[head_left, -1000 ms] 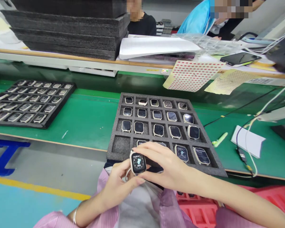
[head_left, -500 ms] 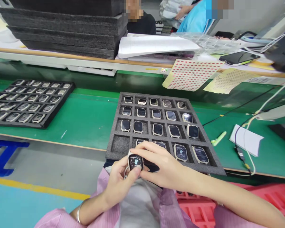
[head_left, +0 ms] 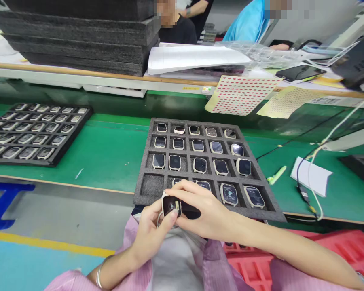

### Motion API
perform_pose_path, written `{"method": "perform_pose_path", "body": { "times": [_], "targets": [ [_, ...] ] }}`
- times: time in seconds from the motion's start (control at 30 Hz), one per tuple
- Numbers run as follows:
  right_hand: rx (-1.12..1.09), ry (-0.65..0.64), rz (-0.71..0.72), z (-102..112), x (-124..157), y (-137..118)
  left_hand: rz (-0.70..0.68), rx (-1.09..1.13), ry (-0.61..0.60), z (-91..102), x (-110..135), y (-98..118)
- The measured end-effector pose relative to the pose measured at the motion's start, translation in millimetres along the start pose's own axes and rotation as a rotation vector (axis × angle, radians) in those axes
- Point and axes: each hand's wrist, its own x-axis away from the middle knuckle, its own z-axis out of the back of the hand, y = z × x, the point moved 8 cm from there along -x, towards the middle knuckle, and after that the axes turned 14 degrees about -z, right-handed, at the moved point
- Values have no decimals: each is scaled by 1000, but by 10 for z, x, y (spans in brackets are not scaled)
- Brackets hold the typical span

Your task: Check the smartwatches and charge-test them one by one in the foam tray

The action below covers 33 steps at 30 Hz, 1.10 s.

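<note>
My left hand point(head_left: 150, 234) and my right hand point(head_left: 204, 210) both grip one small smartwatch body point(head_left: 170, 205) with a pale case, held just in front of the near edge of a black foam tray point(head_left: 269, 204). My left thumb rests on its screen, which looks dark. The tray's pockets hold several watch bodies point(head_left: 199, 165). Its near left pocket point(head_left: 151, 184) holds nothing.
A second foam tray of watches point(head_left: 33, 131) lies at the left on the green belt point(head_left: 112, 147). Sticker sheets point(head_left: 241, 95) hang from the back shelf beside stacked foam sheets point(head_left: 79, 32). A cable point(head_left: 306, 194), a white card point(head_left: 311, 176) and a green pen point(head_left: 276, 174) lie at the right. People sit beyond. Red crates point(head_left: 336, 246) stand below.
The watch's lit screen has gone dark. My left thumb has slid onto its face, and both hands have shifted slightly up and to the left.
</note>
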Motion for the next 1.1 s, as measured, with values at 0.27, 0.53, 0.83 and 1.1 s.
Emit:
{"method": "perform_pose_path", "body": {
  "times": [0.27,0.53,0.83,1.1],
  "targets": [
    [-176,-103,-60,73,-56,40,28,89,14,17,7,-8],
    [-704,-224,-107,7,-46,195,156,522,-149,-148,116,-41],
    [-765,-161,-148,11,-25,172,98,502,-191,-192,145,-9],
    [-685,-189,-131,24,-2,207,82,174,-219,-117,156,41]
  ]
}}
